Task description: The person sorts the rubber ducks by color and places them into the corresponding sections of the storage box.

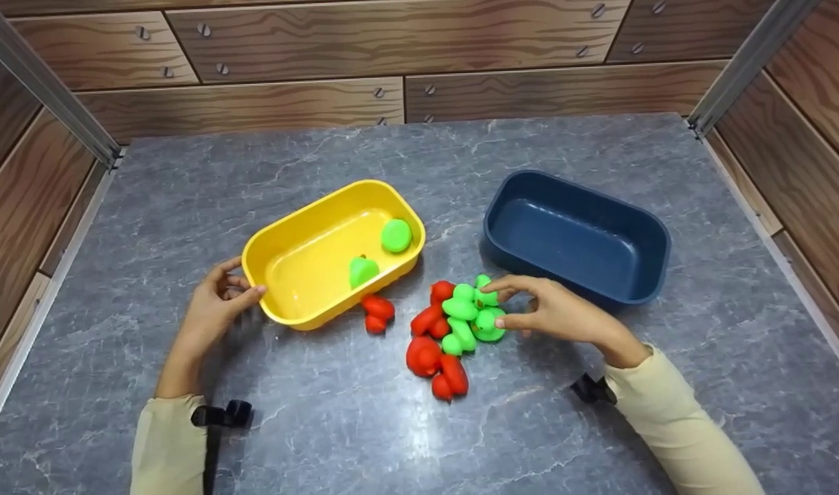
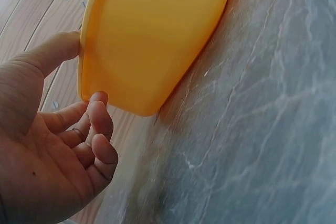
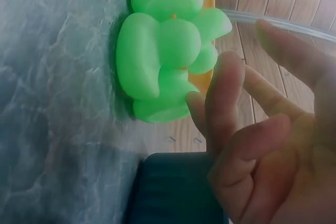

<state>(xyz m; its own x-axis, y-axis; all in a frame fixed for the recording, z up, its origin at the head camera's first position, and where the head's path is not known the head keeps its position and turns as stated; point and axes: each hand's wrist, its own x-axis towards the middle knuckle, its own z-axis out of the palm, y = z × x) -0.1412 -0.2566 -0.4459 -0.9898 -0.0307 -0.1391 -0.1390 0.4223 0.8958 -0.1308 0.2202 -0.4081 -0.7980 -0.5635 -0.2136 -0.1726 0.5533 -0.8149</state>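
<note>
1. Left hand (image 1: 216, 302): rests against the near short end of the yellow tub (image 1: 302, 275). The thumb tip touches the rim; the fingers are loosely curled beside the outer wall. The hand touches the tub but does not clasp it.
2. Yellow tub: smooth, glossy plastic, rectangular with rounded corners. It holds two green ducks (image 1: 378, 253).
3. Right hand (image 1: 556, 313): reaches into the pile of ducks (image 1: 453, 326) between the tubs. The fingers are extended and relaxed, with the tips touching a green duck (image 3: 163, 51). No duck is pinched.
4. Pile: rounded, rubbery toys, green at the far side, red (image 1: 433, 361) nearer. One red duck (image 1: 376, 313) lies apart, beside the yellow tub.
5. Blue tub (image 1: 639, 275): the same shape, matte dark plastic, just beyond the right hand.
6. Tabletop (image 1: 151, 206): grey, marble-veined, flat.
</note>
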